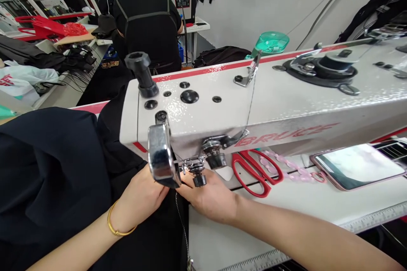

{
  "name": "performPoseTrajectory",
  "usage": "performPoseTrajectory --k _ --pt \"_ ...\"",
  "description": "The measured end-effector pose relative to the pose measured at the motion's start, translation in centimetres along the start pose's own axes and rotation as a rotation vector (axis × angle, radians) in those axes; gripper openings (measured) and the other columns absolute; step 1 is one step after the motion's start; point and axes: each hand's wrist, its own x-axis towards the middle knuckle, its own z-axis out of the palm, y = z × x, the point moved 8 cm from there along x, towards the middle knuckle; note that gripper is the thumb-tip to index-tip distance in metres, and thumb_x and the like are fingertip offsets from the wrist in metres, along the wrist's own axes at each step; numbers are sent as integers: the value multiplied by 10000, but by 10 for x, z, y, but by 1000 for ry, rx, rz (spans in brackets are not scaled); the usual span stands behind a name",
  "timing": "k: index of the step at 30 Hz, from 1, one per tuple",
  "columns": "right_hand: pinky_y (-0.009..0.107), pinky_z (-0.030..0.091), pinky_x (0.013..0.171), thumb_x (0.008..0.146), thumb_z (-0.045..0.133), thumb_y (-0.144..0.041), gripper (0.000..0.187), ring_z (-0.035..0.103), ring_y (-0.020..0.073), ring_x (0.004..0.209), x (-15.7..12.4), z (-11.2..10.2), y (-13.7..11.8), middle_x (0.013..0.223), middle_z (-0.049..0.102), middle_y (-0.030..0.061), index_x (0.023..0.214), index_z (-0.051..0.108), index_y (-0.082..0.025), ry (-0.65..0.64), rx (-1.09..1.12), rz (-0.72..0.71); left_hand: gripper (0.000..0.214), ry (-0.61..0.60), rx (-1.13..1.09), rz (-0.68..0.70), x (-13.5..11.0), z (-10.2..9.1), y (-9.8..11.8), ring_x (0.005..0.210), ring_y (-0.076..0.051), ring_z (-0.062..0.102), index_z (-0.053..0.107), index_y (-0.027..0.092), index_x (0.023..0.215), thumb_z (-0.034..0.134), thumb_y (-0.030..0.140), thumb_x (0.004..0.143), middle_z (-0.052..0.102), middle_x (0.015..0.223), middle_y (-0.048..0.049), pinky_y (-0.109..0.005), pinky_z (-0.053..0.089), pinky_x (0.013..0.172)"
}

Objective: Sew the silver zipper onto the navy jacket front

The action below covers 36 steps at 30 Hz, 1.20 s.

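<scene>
A white sewing machine (270, 101) with red lettering stretches across the view. Dark fabric (54, 173) lies bunched at the left and runs under the machine's head. My left hand (141, 199), with a gold bangle on the wrist, rests on the fabric just below the chrome face plate (160, 156), and its fingertips are hidden behind that plate. My right hand (211, 197) lies on the fabric under the tension knobs (199, 173), fingers pointing left towards the needle area and partly hidden by the machine.
Red-handled scissors (254, 171), a pink plastic chain (292, 171) and a phone (359, 165) lie on the white table behind the machine arm. A ruler strip (375, 216) edges the table front. Another person in black (146, 25) sits ahead at another station.
</scene>
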Motion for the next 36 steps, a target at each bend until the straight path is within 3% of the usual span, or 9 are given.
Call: performPoseTrajectory --k 8,17,26,36 --pt "285 371 660 804 375 -47 175 503 159 798 2 -1 1 814 574 34 766 498 -166 -12 -21 32 139 -4 -69 -19 2 1 -6 703 -172 559 596 179 844 462 151 818 605 706 -28 -305 462 717" --pt "278 370 674 809 404 -56 159 501 151 786 2 0 3 793 572 28 759 501 -172 6 -13 63 183 -61 -9 6 3 9 -5 660 -181 549 619 170 854 438 160 830 623 752 -41 -300 446 593" --pt "283 371 730 823 401 -73 160 486 157 850 1 0 4 851 571 22 801 515 -184 34 15 66 177 10 60 14 4 1 -1 686 -176 542 629 165 820 453 177 836 584 685 -46 -286 456 644" --pt "268 353 643 811 439 -103 105 486 155 758 0 3 3 807 560 30 805 507 -183 42 -28 77 239 3 109 26 4 1 -2 682 -173 557 633 185 798 401 200 857 610 732 -54 -292 471 629"
